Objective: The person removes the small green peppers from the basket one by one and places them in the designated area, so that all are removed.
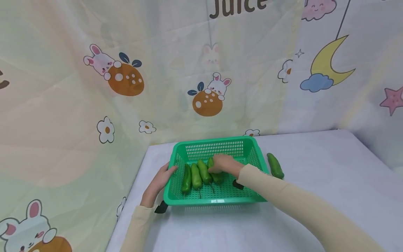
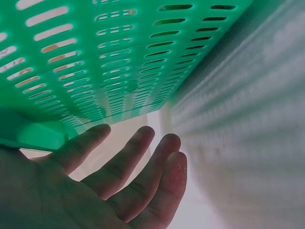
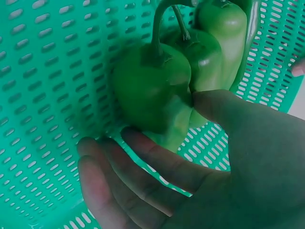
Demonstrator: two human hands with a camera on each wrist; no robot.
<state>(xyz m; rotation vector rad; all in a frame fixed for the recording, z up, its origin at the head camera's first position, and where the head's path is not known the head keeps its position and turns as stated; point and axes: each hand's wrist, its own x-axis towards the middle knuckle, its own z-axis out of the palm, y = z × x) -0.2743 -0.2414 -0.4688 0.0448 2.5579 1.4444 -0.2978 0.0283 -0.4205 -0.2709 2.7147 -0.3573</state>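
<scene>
A green plastic basket (image 1: 217,202) with slotted walls stands on the white-covered table. My left hand (image 1: 162,178) holds its left rim, thumb over the edge; in the left wrist view the fingers (image 2: 126,164) spread along the outside wall. Inside the basket, several long green peppers lie side by side, stems toward me. My right hand (image 1: 225,163) reaches in and holds the rightmost green pepper (image 3: 147,90) between thumb and index finger, the other fingers beside it. To its left lie the other peppers (image 1: 196,176). One more green pepper (image 1: 275,166) lies on the table right of the basket.
The white tablecloth (image 1: 321,168) extends to the right of the basket and in front of it. A printed cloth backdrop (image 1: 170,105) hangs close behind the basket and along the table's left side. A dark wrist strap piece (image 1: 161,207) shows near the left wrist.
</scene>
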